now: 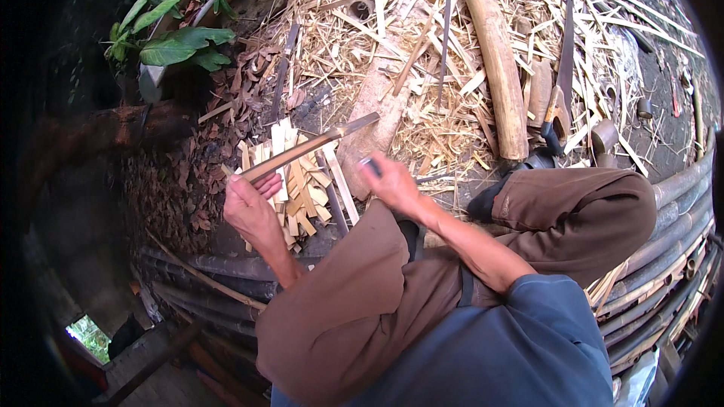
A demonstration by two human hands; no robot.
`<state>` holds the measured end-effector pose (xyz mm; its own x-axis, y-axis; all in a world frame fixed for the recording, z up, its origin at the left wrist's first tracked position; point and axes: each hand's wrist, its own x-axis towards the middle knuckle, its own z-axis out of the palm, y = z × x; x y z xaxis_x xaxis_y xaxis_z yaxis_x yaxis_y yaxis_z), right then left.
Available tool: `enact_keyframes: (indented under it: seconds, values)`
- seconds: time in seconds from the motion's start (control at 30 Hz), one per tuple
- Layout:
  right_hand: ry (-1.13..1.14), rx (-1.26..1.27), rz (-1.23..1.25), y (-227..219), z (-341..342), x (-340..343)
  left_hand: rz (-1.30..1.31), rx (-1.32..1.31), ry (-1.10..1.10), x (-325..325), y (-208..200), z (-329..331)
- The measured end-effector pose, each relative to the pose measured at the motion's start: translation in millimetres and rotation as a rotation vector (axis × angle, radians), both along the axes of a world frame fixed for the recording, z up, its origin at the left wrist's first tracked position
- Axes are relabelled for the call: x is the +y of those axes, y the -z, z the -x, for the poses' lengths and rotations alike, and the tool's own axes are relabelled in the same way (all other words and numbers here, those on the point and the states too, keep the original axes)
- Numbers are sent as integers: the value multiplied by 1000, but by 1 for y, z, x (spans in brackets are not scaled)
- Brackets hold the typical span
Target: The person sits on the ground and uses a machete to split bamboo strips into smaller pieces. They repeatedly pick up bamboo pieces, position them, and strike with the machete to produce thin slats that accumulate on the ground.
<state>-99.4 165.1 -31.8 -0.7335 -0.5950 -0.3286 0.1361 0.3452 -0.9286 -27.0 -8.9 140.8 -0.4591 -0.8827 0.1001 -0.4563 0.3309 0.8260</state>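
Note:
My left hand [255,207] is closed around the near end of a split bamboo strip [302,152], thumb on top and fingers beneath. The strip slants up to the right, brown on its face, with a paler band near a dark far end. To the right of it my right hand [392,187] is closed and somewhat blurred. A small dark piece with a pale end pokes out of that fist; its kind does not show. Below the strip, a pile of short pale bamboo slats [305,200] lies on the ground. A worn wooden plank [369,132] lies beyond my hands.
A thick bamboo log [498,68] and a handsaw [564,60] lie at the right among shavings [332,53]. Dark bamboo poles [664,218] run along the right side. Green leafy plants [177,45] and dry leaves [196,181] are at the left.

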Motion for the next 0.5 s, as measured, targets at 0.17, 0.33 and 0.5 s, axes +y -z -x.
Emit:
enact_keyframes:
  seconds: [0.17,0.33,0.5]
  values:
    - [-68,9,10,-43,10,2,-12,47,-36,-12,8,-21]
    - [57,120,248,-45,2,3,5,47,20,-2,6,-1]
    - [-77,2,2,-49,7,5,8,40,-24,-6,7,-7]
